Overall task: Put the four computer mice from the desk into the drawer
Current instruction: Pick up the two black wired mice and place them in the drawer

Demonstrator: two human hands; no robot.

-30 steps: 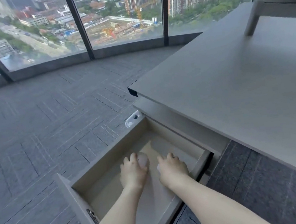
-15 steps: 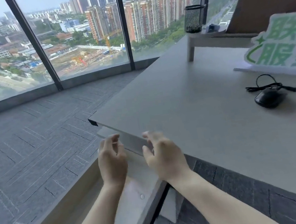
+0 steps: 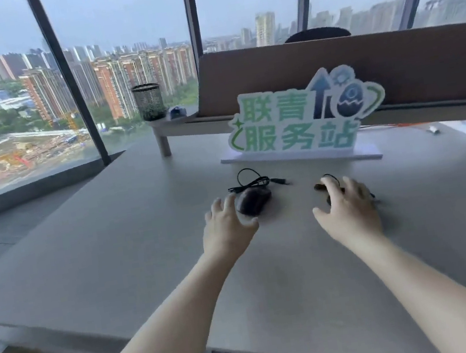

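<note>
Toward the far edge of the desk (image 3: 120,238), before a green-lettered sign (image 3: 302,123), the left hand (image 3: 227,228) spreads wide, fingers touching a black mouse (image 3: 255,200) (cord bundled behind). The right hand (image 3: 348,207), fingers splayed, covers a second mouse (image 3: 329,198).

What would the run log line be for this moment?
phase: reaching | left hand: open, at black corded mouse | right hand: open, over second dark mouse, mostly hidden | grey desk: both mice on it
</note>
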